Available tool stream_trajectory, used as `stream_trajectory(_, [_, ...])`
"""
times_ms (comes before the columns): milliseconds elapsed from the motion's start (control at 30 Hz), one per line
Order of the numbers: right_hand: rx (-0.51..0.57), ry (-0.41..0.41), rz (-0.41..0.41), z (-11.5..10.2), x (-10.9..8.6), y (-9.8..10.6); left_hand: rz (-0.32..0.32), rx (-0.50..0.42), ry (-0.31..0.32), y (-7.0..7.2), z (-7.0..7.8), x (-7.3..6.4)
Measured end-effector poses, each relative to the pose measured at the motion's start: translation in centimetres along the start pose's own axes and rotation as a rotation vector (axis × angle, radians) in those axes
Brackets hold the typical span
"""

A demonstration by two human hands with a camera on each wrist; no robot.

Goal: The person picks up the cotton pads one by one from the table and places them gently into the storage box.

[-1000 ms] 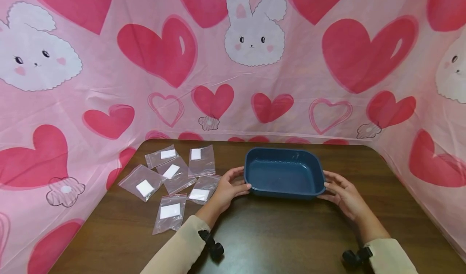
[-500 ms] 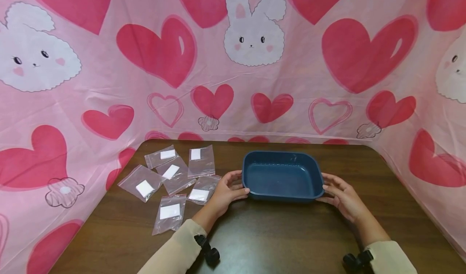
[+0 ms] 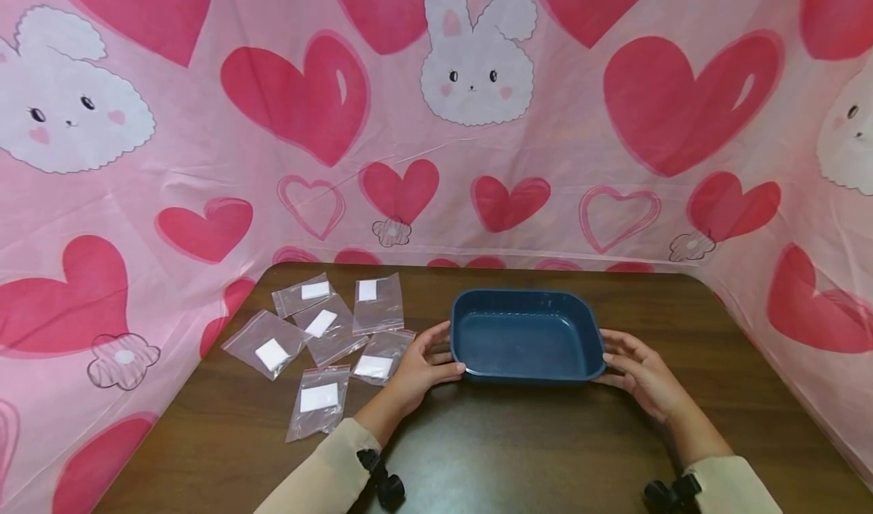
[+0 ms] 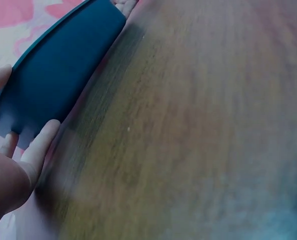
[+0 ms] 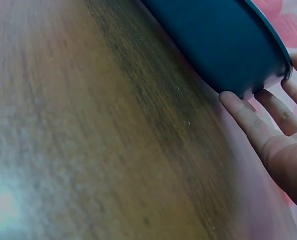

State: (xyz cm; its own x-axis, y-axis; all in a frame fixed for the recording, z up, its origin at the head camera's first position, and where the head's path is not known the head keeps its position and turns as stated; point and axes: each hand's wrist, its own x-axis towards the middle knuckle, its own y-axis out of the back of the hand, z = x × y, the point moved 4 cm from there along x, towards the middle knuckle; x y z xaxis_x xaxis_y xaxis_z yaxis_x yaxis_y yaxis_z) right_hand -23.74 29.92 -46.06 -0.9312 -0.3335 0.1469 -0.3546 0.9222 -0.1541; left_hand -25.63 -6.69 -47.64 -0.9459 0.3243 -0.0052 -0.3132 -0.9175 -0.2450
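Holding blue tray (image 3: 525,340) between both hands, looks like the positioning step; left hand (image 3: 417,370) grips the end next to it, right hand (image 3: 641,374) the opposite end, fingers spread, tips against the walls. Can't tell if base touches table (image 3: 532,438). Clear bags (image 3: 320,323) lie left of left hand. Next move probably calls for even, level handling from both sides

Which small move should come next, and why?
Probably draw the blue tray slightly nearer: the left hand and right hand hold its opposite ends, and the plastic bags lie off to its left, out of that path.
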Motion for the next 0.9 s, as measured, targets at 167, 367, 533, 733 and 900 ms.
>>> stream_trajectory(167, [-0.006,0.003,-0.011,0.0,-0.1,-0.2,-0.007,0.005,-0.006,0.2,0.0,-0.2])
stream_trajectory(367, [-0.012,-0.005,-0.022,0.0,-0.2,-0.3,-0.001,0.004,0.006,0.2,-0.1,-0.6])
stream_trajectory(533, [-0.017,-0.019,-0.026,0.1,-0.4,-0.3,-0.007,-0.011,0.018,0.1,0.0,-0.9])
stream_trajectory(733, [-0.026,-0.042,-0.022,0.1,-0.6,-0.3,-0.015,-0.017,0.033,0.0,0.0,-1.2])
stream_trajectory(900, [-0.053,-0.061,-0.010,0.0,-0.7,-0.3,-0.017,-0.008,0.032,-0.2,0.1,-1.5])
